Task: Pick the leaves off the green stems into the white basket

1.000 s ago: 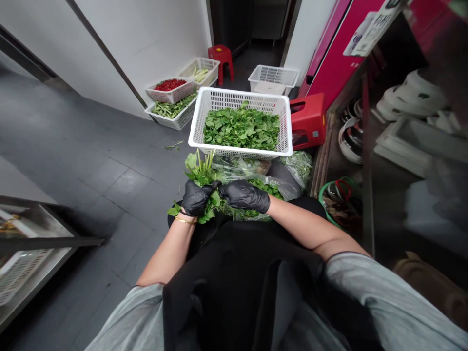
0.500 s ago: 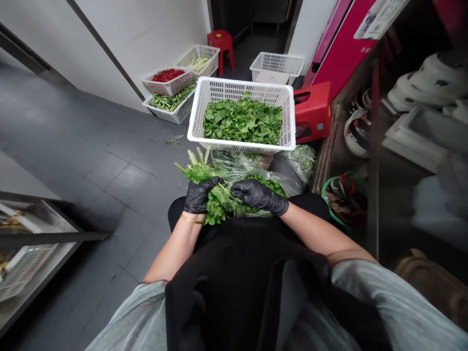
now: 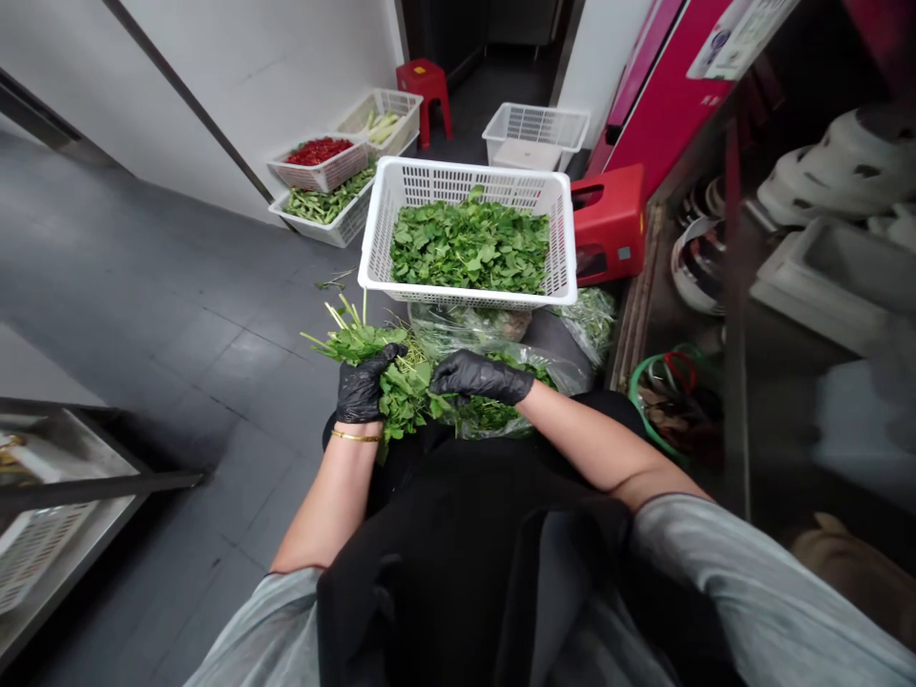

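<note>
My left hand (image 3: 362, 386), in a black glove, is closed round a bunch of leafy greens (image 3: 405, 396). The pale stems poke out to the upper left, and the leaves hang down on the right. My right hand (image 3: 479, 375), gloved too, has its fingers pinched together at the bunch's leaves; the fingertips partly hide what they grip. Beneath it, more greens (image 3: 493, 417) lie in an open clear plastic bag (image 3: 565, 367) at my lap. Just beyond my hands stands a white plastic basket (image 3: 468, 296) with a heap of loose green leaves (image 3: 468, 243) in it.
A red stool (image 3: 612, 224) lies on its side right of the basket. Baskets of red chillies (image 3: 319, 151) and green beans (image 3: 322, 203) stand by the left wall. A metal rack (image 3: 737, 286) borders my right; a steel shelf (image 3: 107, 534) is at lower left.
Both hands have shifted left with the bunch, and its stems now tilt further to the left. My right hand stays at the leaves. The whole view has shifted slightly.
</note>
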`<state>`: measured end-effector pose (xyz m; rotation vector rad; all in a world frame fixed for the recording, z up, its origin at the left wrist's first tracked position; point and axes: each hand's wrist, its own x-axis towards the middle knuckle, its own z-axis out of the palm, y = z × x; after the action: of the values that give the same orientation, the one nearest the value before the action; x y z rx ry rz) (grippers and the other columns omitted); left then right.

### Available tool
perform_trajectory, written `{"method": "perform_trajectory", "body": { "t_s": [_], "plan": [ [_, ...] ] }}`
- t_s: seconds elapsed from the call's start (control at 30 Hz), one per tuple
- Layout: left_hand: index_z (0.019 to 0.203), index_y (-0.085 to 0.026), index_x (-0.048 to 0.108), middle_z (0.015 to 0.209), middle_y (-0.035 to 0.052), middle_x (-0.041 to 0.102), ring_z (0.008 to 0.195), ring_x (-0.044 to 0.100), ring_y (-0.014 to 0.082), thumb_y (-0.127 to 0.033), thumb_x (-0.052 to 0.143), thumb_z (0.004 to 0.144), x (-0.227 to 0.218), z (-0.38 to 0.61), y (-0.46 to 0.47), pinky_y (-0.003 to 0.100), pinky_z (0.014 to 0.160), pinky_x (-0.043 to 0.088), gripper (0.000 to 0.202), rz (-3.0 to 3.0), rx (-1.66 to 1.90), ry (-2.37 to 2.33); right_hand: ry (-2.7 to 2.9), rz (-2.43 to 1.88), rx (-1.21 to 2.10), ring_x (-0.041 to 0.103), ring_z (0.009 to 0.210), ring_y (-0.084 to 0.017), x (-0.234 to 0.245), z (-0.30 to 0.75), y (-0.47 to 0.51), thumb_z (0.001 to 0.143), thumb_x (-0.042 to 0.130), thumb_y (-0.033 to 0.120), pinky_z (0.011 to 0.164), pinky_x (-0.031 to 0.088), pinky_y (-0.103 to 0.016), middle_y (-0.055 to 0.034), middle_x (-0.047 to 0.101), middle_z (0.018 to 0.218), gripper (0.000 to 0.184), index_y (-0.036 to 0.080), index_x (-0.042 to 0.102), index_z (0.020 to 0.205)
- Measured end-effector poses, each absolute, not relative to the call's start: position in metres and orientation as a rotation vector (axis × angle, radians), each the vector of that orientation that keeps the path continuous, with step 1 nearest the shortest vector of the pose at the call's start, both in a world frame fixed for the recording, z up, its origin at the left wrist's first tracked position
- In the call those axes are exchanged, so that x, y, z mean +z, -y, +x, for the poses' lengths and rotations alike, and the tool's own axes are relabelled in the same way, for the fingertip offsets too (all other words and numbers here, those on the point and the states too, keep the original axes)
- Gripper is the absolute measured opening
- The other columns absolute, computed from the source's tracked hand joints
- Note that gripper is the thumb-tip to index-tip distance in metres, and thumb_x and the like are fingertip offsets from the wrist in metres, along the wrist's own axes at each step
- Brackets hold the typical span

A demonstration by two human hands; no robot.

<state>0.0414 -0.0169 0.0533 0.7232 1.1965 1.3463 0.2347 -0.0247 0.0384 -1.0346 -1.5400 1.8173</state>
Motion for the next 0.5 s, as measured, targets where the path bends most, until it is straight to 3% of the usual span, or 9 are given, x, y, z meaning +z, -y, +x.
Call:
{"method": "perform_trajectory", "body": {
  "t_s": [0.17,0.27,0.4,0.5],
  "plan": [
    [0.076,-0.018,0.075,0.074,0.0006,0.075,0.074,0.071,0.0192,-0.025,0.091,0.048,0.036,0.036,0.007,0.034,0.075,0.060,0.034,0.663,1.400,-1.243,1.227,-1.200,1.501,0.044,0.045,-0.008,0.027,0.230,0.011,0.069,0.077,0.050,0.047,0.037,-0.023,0.0056,0.050,0.050,0.040,0.017,0.055,0.060],
    [0.081,-0.018,0.075,0.081,0.0012,0.076,0.080,0.071,0.0195,-0.027,0.089,0.052,0.033,0.032,-0.006,0.034,0.080,0.059,0.034,0.667,1.482,-1.277,1.125,-1.188,1.293,0.049,0.050,-0.010,0.028,0.232,-0.018,0.075,0.071,0.055,0.050,0.041,-0.025,0.0025,0.055,0.056,0.040,0.019,0.056,0.064],
    [0.091,-0.017,0.074,0.092,0.0025,0.075,0.083,0.069,0.0185,-0.024,0.092,0.053,0.031,0.001,-0.040,0.030,0.080,0.057,0.043,0.844,1.526,-1.415,1.220,-1.241,0.871,0.064,0.074,-0.016,0.046,0.269,-0.097,0.092,0.055,0.056,0.066,0.054,-0.029,-0.0050,0.068,0.083,0.038,0.020,0.067,0.094],
    [0.099,-0.014,0.070,0.088,-0.0002,0.072,0.078,0.065,0.0148,-0.019,0.091,0.058,0.025,-0.029,-0.065,0.028,0.080,0.056,0.046,1.040,1.417,-1.549,1.550,-1.547,0.511,0.065,0.108,-0.023,0.061,0.318,-0.158,0.090,0.067,0.040,0.094,0.053,-0.039,-0.0149,0.070,0.115,0.047,0.014,0.061,0.129]
  ]
}}
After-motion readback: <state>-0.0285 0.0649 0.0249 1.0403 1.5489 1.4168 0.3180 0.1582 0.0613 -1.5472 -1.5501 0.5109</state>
